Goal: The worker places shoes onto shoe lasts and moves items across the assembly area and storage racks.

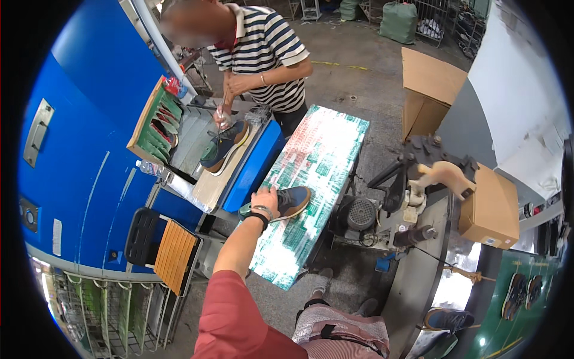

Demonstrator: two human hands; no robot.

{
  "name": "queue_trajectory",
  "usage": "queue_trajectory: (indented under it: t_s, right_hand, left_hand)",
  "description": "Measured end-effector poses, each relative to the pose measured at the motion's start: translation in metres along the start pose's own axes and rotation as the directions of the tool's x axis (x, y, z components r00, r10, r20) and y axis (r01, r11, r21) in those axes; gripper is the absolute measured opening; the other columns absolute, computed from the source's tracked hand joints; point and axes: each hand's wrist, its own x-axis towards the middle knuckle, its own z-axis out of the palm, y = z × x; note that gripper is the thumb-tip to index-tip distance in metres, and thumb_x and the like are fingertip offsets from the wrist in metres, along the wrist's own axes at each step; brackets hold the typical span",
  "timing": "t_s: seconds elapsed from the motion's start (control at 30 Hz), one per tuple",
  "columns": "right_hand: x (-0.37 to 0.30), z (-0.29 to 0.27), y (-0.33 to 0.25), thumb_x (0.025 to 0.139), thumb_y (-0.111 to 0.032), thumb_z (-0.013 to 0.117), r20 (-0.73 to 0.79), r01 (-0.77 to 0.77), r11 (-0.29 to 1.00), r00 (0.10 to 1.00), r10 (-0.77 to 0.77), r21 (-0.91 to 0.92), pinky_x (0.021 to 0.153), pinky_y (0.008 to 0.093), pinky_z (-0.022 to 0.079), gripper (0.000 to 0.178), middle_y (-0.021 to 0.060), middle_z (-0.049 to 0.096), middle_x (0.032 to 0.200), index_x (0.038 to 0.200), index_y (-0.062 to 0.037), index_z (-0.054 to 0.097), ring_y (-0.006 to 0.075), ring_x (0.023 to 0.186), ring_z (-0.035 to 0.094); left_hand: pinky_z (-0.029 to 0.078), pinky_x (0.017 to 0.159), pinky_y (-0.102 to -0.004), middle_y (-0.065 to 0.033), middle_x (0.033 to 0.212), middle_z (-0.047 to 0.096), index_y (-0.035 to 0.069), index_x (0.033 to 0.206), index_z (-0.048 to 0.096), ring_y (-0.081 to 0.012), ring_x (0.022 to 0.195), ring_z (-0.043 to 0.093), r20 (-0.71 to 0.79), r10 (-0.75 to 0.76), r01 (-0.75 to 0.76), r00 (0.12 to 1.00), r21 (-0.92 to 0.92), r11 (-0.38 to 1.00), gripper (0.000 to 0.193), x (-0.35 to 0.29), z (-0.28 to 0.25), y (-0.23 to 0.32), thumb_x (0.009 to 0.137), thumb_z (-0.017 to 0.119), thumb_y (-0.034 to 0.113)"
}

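My left hand (265,199) reaches out from a red sleeve and grips the heel end of a dark blue shoe with a tan sole (294,200). The shoe lies on its side on a long table with a green and white patterned top (317,149). My right hand is out of view. Across the table a person in a striped shirt (266,51) bends over a second dark blue shoe (224,145) on the ledge of a big blue machine (89,137), both hands at that shoe.
Right of the table stands a grey machine with a motor (360,214) and a pale shoe form (443,173). Cardboard boxes (490,206) sit beside and behind it. More shoes (447,318) lie at lower right. A chair with an orange slatted back (173,254) stands near the blue machine.
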Motion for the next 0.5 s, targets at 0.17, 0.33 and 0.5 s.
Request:
queue_trajectory:
  t_s: [0.17,0.33,0.5]
  right_hand:
    - [-0.043,-0.041,-0.088,0.092,-0.031,0.074,0.058,0.049,0.940,0.996,-0.073,0.337,0.112,0.0420,0.041,0.078,0.0281,0.048,0.148,0.151,0.0048,0.038,0.0362,0.133,0.051]
    - [-0.014,0.018,-0.082,0.095,-0.019,0.068,0.111,0.082,0.743,0.972,-0.207,0.664,0.109,0.0401,0.043,0.069,0.0268,0.056,0.141,0.151,0.0054,0.037,0.0331,0.128,0.055]
    - [0.005,-0.011,-0.168,0.097,-0.049,0.060,0.475,-0.440,0.185,0.766,-0.433,0.879,0.103,0.0691,0.041,0.085,0.0224,0.038,0.155,0.162,-0.0130,0.018,0.0412,0.141,0.040]
  left_hand:
    - [0.049,0.101,-0.0498,-0.0137,0.126,0.064,0.008,0.136,0.051,-0.0318,0.112,0.068,0.207,-0.036,0.031,0.978,0.024,0.999,0.087,0.015,-0.003,-0.014,0.067,0.091,0.043]
    - [0.055,0.088,-0.0447,-0.0154,0.114,0.068,0.001,0.118,0.059,-0.0301,0.100,0.071,0.056,0.073,-0.074,0.996,0.021,0.997,0.087,-0.022,-0.002,0.007,0.061,0.089,0.059]
    - [0.054,0.081,-0.0473,-0.0211,0.098,0.069,0.002,0.106,0.064,-0.0400,0.089,0.069,-0.101,0.506,-0.514,0.857,-0.260,0.818,0.065,-0.130,-0.019,0.112,0.064,0.089,0.046]
